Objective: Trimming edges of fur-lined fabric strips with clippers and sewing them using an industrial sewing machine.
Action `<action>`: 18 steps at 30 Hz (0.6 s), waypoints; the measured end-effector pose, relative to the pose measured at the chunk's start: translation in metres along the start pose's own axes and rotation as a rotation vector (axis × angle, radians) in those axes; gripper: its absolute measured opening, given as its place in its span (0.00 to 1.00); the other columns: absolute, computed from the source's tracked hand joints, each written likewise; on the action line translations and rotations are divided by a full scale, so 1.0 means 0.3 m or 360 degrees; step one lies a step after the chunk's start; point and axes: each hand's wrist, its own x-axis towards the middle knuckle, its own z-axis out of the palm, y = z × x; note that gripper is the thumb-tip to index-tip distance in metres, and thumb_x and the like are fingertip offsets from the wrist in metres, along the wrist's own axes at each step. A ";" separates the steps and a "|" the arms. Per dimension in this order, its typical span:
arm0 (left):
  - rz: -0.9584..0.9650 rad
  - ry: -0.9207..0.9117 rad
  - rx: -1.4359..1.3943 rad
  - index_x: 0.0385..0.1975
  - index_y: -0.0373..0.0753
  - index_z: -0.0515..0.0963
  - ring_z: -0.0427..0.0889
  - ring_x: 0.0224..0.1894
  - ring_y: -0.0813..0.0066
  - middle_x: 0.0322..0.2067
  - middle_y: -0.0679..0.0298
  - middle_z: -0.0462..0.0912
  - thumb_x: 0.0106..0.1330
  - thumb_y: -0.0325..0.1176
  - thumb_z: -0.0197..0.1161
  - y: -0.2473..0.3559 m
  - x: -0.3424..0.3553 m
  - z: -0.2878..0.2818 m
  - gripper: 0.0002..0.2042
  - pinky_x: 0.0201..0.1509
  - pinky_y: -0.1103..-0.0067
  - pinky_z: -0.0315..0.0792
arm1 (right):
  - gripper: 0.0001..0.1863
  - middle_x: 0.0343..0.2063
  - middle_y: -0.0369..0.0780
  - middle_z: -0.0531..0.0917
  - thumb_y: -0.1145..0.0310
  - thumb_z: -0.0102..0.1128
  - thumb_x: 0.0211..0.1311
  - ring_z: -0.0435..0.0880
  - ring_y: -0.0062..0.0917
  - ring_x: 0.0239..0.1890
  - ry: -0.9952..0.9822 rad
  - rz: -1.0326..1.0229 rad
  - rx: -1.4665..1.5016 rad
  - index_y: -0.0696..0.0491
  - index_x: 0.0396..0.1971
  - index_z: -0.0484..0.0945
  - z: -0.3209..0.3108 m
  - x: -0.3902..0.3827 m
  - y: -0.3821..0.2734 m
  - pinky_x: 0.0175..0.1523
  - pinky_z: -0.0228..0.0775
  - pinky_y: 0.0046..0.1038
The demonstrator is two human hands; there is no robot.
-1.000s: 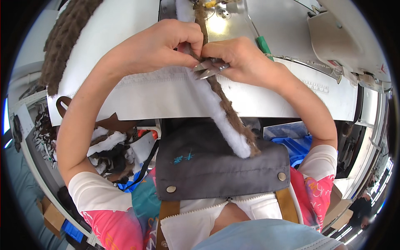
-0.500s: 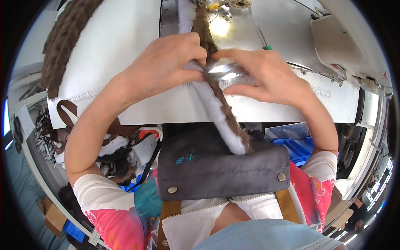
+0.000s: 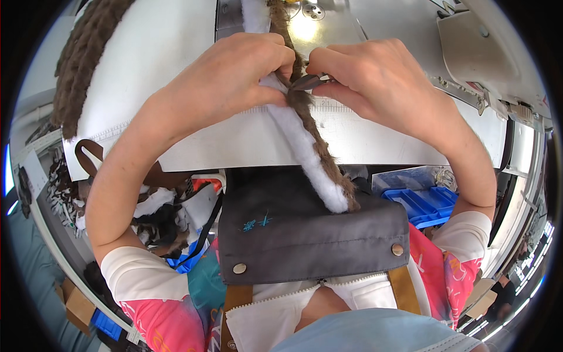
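Observation:
A long fur strip, white along one side and brown along the other, runs from the machine bed over the table edge onto my dark apron. My left hand is closed on it, thumb and fingers pinching the fur at the middle of the table. From the right, my right hand grips small metal thread snips. Their dark blades point left and meet the brown fur right beside my left fingertips. My fingers hide the rest of the snips.
Brown ribbed fur lies at the table's far left. A sewing machine stands at the right, its metal bed behind my hands. Below the table are fur scraps at left and a blue tray at right.
My right hand has risen slightly and turned over more, bringing the snips' blades, blurred before, up against the fur. My left hand keeps its pinch. The whole view has shifted a little.

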 end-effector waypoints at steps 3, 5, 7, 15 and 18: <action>0.0023 -0.0011 0.0050 0.29 0.33 0.71 0.72 0.32 0.62 0.28 0.60 0.73 0.47 0.27 0.64 0.003 0.000 -0.001 0.11 0.34 0.73 0.66 | 0.08 0.17 0.41 0.78 0.69 0.64 0.46 0.79 0.36 0.24 -0.0045 -0.0046 -0.0056 0.54 0.27 0.75 -0.010 0.010 0.005 0.27 0.69 0.35; 0.0051 -0.0029 0.0024 0.29 0.33 0.71 0.72 0.32 0.61 0.28 0.60 0.73 0.47 0.27 0.64 0.001 0.001 0.000 0.11 0.34 0.73 0.66 | 0.09 0.17 0.41 0.78 0.69 0.64 0.46 0.79 0.36 0.24 -0.0089 -0.0048 -0.0087 0.54 0.27 0.75 -0.019 0.019 0.010 0.27 0.69 0.34; 0.0071 -0.0027 0.0032 0.29 0.33 0.71 0.72 0.32 0.61 0.28 0.60 0.72 0.47 0.27 0.64 -0.003 0.003 0.002 0.11 0.34 0.73 0.66 | 0.09 0.17 0.41 0.78 0.70 0.64 0.45 0.79 0.35 0.24 -0.0170 -0.0092 -0.0032 0.53 0.29 0.76 -0.030 0.029 0.016 0.29 0.69 0.34; 0.0159 -0.0013 0.0032 0.27 0.32 0.71 0.72 0.31 0.61 0.27 0.59 0.72 0.47 0.27 0.65 -0.015 -0.002 0.010 0.10 0.34 0.73 0.65 | 0.10 0.19 0.39 0.79 0.68 0.63 0.47 0.80 0.34 0.27 -0.0202 -0.0172 0.0138 0.50 0.32 0.77 0.001 0.051 0.031 0.32 0.70 0.34; 0.0156 -0.0051 0.0014 0.26 0.32 0.71 0.72 0.31 0.62 0.27 0.59 0.72 0.48 0.27 0.64 -0.028 0.002 0.010 0.10 0.34 0.72 0.65 | 0.09 0.19 0.38 0.79 0.67 0.62 0.48 0.80 0.32 0.27 -0.0253 -0.0170 0.0085 0.49 0.32 0.77 0.008 0.060 0.031 0.32 0.71 0.33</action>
